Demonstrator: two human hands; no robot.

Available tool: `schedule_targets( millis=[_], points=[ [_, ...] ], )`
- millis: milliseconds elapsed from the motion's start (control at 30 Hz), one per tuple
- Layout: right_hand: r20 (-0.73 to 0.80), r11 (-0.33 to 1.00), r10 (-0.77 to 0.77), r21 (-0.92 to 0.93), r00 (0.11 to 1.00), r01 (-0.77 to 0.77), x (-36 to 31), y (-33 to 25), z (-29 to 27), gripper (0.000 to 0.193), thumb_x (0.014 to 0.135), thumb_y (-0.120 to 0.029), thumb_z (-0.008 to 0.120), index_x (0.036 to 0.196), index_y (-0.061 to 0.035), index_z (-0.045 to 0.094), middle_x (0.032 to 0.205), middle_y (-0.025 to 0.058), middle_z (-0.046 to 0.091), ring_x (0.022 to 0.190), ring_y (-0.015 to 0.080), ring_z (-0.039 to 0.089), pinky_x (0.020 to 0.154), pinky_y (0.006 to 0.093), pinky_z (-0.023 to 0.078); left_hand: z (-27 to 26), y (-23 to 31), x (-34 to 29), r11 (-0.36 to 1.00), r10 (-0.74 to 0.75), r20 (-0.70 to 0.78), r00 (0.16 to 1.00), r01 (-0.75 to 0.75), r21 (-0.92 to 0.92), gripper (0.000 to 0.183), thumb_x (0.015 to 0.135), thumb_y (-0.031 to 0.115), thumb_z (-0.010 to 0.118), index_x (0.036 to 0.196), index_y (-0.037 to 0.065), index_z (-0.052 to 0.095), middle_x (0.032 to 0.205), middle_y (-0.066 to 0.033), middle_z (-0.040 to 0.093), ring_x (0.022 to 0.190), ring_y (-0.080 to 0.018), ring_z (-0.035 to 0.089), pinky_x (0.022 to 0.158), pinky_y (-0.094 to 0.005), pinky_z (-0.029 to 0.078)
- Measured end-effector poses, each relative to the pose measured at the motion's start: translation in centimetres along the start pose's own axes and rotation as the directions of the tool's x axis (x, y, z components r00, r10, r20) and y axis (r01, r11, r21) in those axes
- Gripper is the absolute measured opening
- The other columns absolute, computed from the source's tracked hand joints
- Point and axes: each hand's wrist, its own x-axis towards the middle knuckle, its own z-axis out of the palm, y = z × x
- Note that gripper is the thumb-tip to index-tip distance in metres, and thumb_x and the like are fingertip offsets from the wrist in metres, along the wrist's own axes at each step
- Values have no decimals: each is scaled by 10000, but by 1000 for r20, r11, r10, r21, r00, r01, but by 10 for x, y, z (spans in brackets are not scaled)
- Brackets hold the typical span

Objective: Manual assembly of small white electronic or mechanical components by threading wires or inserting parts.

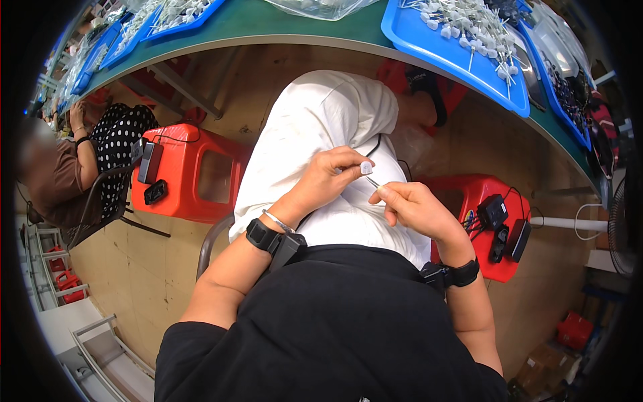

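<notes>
"Above the lap (315, 127), in the head view, what did each hand hold?"

"The left hand (331, 175) pinched a white piece (366, 167) at its fingertips; the right hand (416, 206) gripped a thin rod (373, 182), its tip at or just beside the piece. Whether stem or separate tool could not be told."

"What could have gone wrong?"

"A loosened left pinch could have dropped the piece onto the lap or floor (134, 275), the blue tray (415, 47) lying well apart; a crooked push could have made the rod slip and jab the left hand."
</notes>
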Motion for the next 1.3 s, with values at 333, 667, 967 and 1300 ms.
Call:
schedule_targets(
  millis=[333, 667, 967, 1300],
  points=[
    [38, 987, 95, 125, 995, -99, 4, 2, -4, 396, 1065, -347, 493, 1021, -16, 706, 612, -9, 569, 482, 24, 347, 474, 225, 309, -2, 5, 0, 1000, -17, 54, 998, 18, -16, 151, 941, 100, 679, 1058, 41, 753, 906, -68, 695, 791, -150, 629, 709, -283, 501],
    [149, 957, 133, 240, 980, -166, 8, 10, -6, 425, 1073, -344, 468, 1074, 31, 671, 604, 37, 583, 402, 19, 318, 389, 210, 242, 1, 4, -1, 999, 17, 136, 991, -11, -43, 179, 949, 78, 653, 1095, 32, 746, 969, -77, 698, 871, -171, 641, 760, -286, 500],
    [194, 949, 93, 279, 977, -146, 7, 10, -9, 442, 1079, -353, 444, 1092, 31, 661, 606, 48, 596, 397, 20, 330, 388, 203, 251, 1, 4, -2, 998, -21, 146, 989, 29, -56, 188, 967, 101, 642, 1107, 24, 741, 979, -80, 693, 880, -165, 636, 765, -282, 495],
    [179, 944, 93, 298, 979, -144, 8, 11, -9, 390, 1074, -343, 465, 1084, -5, 661, 619, 44, 595, 395, 19, 319, 386, 203, 234, 1, 3, -1, 999, -6, 153, 988, 13, -47, 188, 967, 98, 642, 1109, 20, 738, 974, -79, 691, 879, -163, 635, 761, -281, 493]
  ],
)
